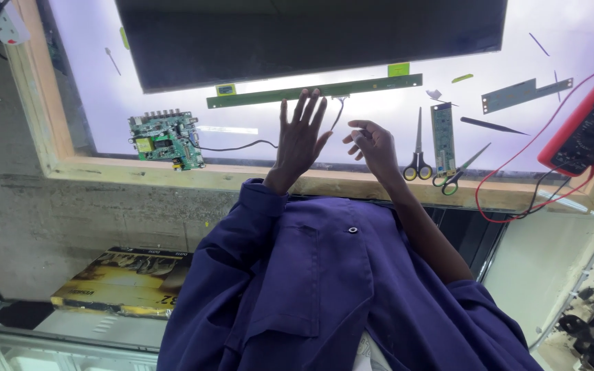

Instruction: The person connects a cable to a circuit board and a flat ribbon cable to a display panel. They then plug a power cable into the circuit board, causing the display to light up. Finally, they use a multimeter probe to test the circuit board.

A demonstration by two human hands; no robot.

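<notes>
Left hand [302, 134] is spread flat, fingers wide, empty, fingertips at the long green strip board [314, 91] below the dark panel [311, 38]. Right hand [372, 143] is loosely curled, empty, near a thin cable [338, 113]. Scissors [417, 161] lie beside it.

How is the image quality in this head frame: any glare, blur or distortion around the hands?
Head view: the backlit table glows bright, washing out its surface; left hand and right hand read dark against it; wide-angle bending curves the wooden frame; the scissors stay sharp.
</notes>
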